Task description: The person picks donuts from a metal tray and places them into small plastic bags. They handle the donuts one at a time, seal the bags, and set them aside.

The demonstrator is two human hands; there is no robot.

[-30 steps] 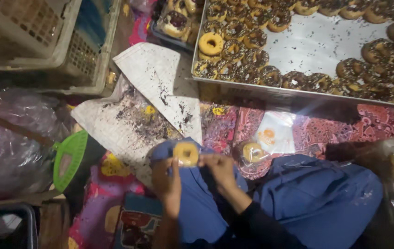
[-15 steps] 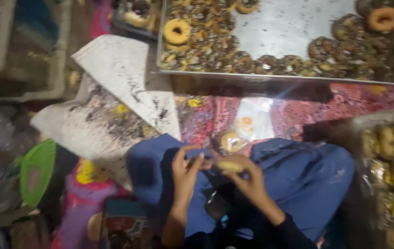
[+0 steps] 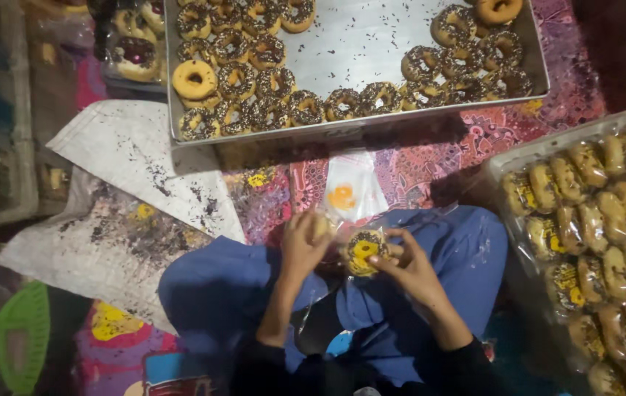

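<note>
Floor: patterned red and pink cloth (image 3: 467, 158) is covering the ground where the person is sitting cross-legged in blue trousers (image 3: 437, 279).
Doughnut: a sprinkled doughnut (image 3: 363, 251) in a clear wrapper is sitting over the lap, between both hands, just below an empty clear bag (image 3: 348, 192) with an orange print.
Right hand: the right hand (image 3: 409, 270) is pinching the wrapped doughnut at its right edge, fingers curled around it.
Left hand: the left hand (image 3: 305, 242) is closing on the wrapper's left side, fingers bent; what exactly it is gripping is too blurred to tell.
Tray: a metal tray (image 3: 371, 44) is lying beyond the knees, holding rows of chocolate-sprinkled doughnuts along its left, near and right sides; a plain glazed doughnut (image 3: 194, 78) is resting on the left ones.
Crate: a pale crate (image 3: 518, 158) at the right is holding many bagged doughnuts (image 3: 606, 220), packed side by side.
Paper: grey sheets (image 3: 129, 183) dusted with dark sprinkles are lying at the left of the lap.
Corner: a green plastic piece (image 3: 23, 334) is showing at the lower left.
</note>
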